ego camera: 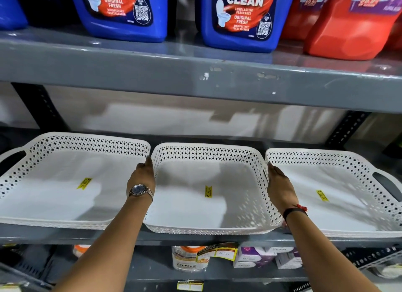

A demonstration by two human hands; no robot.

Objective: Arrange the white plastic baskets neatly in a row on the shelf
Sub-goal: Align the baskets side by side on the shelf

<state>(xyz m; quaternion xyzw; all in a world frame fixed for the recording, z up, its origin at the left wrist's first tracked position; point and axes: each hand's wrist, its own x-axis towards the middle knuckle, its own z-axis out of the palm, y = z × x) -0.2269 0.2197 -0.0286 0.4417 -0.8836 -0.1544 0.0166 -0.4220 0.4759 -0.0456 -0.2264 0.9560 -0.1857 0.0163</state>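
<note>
Three white perforated plastic baskets stand side by side on the grey shelf (195, 237), each with a yellow price sticker inside. The left basket (54, 196) and the right basket (348, 204) flank the smaller middle basket (206, 204). My left hand (143, 174), with a watch on the wrist, grips the middle basket's left wall, in the gap beside the left basket. My right hand (278, 182) grips its right wall by the handle cut-out, against the right basket. Both hands' fingers are partly hidden behind the walls.
The shelf above (195, 80) hangs low over the baskets and carries blue toilet cleaner jugs (245, 17) and red jugs (352, 23). Below are a jar (187, 259), small boxes (261, 257) and price tags. Dark slotted uprights (348, 128) stand at the back corners.
</note>
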